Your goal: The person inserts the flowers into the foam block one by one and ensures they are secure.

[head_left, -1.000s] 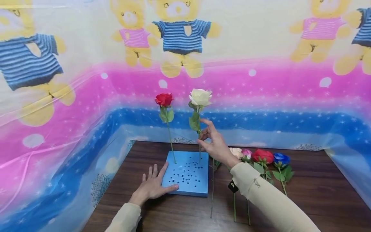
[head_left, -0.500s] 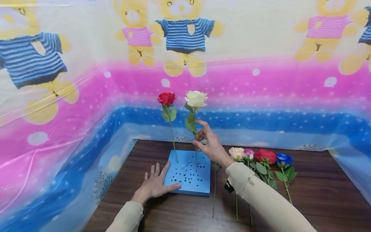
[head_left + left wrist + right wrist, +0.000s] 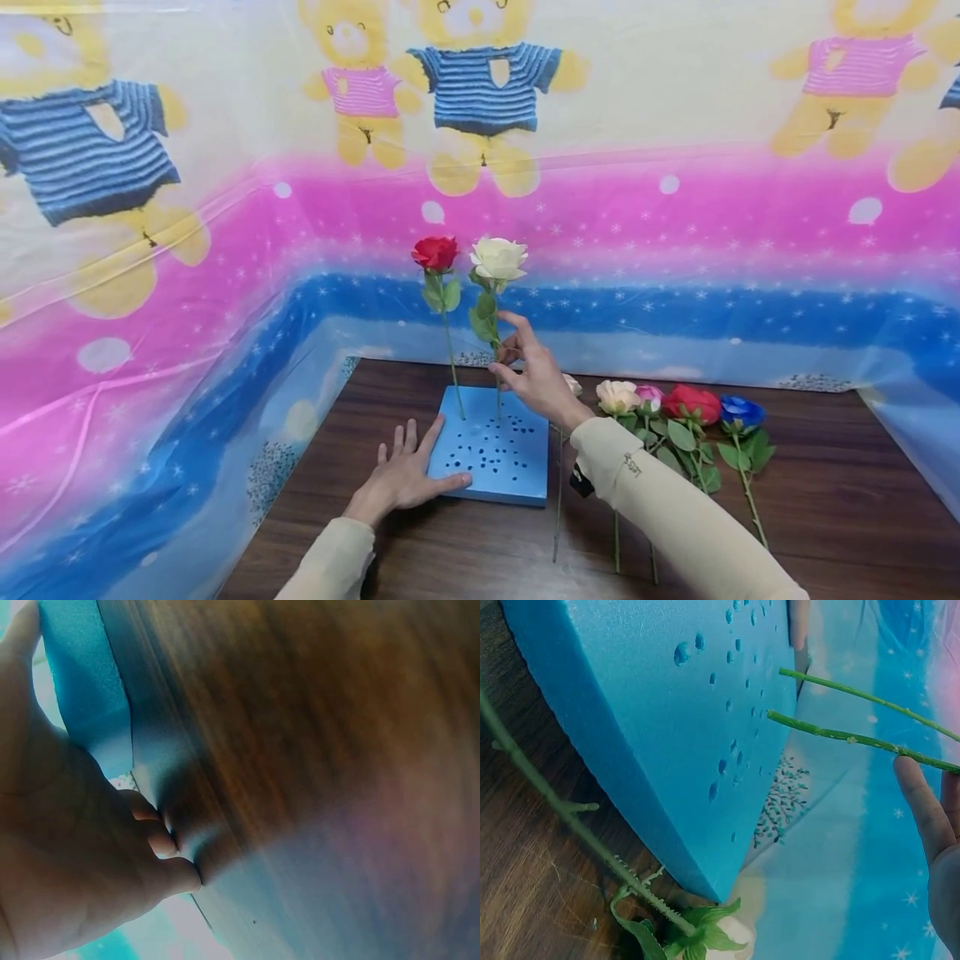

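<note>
My right hand (image 3: 534,377) pinches the stem of a white rose (image 3: 499,259), which stands nearly upright over the far part of a blue foam board (image 3: 491,487). In the right wrist view, the green stem (image 3: 832,735) ends close to the board's holed face; whether it touches cannot be told. To its left, a red rose (image 3: 435,253) stands by itself, its stem in the board. My left hand (image 3: 405,477) lies with spread fingers at the board's left side, thumb on the near-left corner. The left wrist view shows its fingers by the foam edge (image 3: 90,682).
Right of the board, several roses lie on the dark wooden table (image 3: 817,483): a cream rose (image 3: 618,397), a pink rose (image 3: 649,398), a large red rose (image 3: 692,403) and a blue rose (image 3: 742,412). My right forearm partly covers their stems. A bear-print cloth (image 3: 637,250) hangs behind.
My right hand has carried the white rose leftward over the board, nearer the standing red rose. My left hand keeps its place on the board. The whole view has shifted slightly.
</note>
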`<state>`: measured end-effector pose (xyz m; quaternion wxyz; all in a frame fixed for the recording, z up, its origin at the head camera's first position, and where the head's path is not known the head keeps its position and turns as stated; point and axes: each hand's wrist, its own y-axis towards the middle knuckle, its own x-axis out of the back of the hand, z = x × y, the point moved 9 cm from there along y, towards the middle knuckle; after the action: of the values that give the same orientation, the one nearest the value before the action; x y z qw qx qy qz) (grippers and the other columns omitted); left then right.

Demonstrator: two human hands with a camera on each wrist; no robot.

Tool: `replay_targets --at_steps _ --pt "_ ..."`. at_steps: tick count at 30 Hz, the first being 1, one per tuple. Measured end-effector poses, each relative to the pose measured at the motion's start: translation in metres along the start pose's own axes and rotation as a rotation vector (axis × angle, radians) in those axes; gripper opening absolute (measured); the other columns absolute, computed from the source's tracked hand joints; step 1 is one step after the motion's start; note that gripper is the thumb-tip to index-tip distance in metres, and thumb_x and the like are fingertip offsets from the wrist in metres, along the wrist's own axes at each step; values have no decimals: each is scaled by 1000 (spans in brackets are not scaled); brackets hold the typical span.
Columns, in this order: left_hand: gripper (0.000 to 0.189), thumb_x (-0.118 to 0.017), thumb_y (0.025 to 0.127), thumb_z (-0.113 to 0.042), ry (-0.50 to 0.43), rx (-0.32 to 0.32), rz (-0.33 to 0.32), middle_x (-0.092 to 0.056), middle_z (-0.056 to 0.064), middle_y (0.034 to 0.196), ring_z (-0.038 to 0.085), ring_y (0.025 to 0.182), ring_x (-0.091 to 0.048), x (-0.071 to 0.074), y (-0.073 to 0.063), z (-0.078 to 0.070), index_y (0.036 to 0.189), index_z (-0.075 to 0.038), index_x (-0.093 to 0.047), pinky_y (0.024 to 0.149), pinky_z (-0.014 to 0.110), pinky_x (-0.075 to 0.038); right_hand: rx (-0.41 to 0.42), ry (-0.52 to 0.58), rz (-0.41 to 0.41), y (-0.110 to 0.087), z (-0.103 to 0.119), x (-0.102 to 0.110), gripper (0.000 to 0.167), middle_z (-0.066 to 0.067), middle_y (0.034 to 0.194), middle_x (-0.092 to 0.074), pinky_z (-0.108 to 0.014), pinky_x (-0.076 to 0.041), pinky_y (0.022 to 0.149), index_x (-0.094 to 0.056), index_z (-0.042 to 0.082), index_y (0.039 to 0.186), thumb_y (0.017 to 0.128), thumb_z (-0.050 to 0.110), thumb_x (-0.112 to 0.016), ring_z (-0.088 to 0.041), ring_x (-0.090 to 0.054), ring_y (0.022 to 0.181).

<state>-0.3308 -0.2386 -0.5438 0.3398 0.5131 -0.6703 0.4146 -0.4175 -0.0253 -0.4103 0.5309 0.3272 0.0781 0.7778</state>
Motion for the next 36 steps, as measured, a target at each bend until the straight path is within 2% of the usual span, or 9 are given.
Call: replay_targets --at_steps 5,15,26,36 --pt "122 -63 91 -91 3 -6 -2 -4 34 182 56 169 -3 1 1 0 182 -28 -10 130 80 -7 -5 12 5 4 -4 -5 87 -7 113 -64 -54 -69 76 -28 48 170 108 7 -74 -23 -72 99" --pt "123 -63 90 -91 3 -6 -9 -5 34 182 55 169 -3 -1 1 2 182 -30 -9 130 79 -7 -18 -13 11 6 -9 -9 85 -6 114 -64 -44 -69 75 -28 46 171 109 7 -72 -22 -70 100" --pt "122 -63 90 -91 2 -9 -5 -4 33 182 55 169 -3 -1 0 2 182 -29 -10 130 79 -8 -22 10 38 5 -12 -16 86 -8 115 -63 -56 -69 78 -28 44 171 109 4 -71 -26 -70 100" --pt "122 -62 90 -92 7 -10 -8 -4 33 182 55 169 -3 -1 0 2 182 -30 -10 130 79 -8 -36 -4 60 5 -15 -20 83 -10 114 -61 -55 -69 79 -28 40 170 110 2 -69 -27 -69 99"
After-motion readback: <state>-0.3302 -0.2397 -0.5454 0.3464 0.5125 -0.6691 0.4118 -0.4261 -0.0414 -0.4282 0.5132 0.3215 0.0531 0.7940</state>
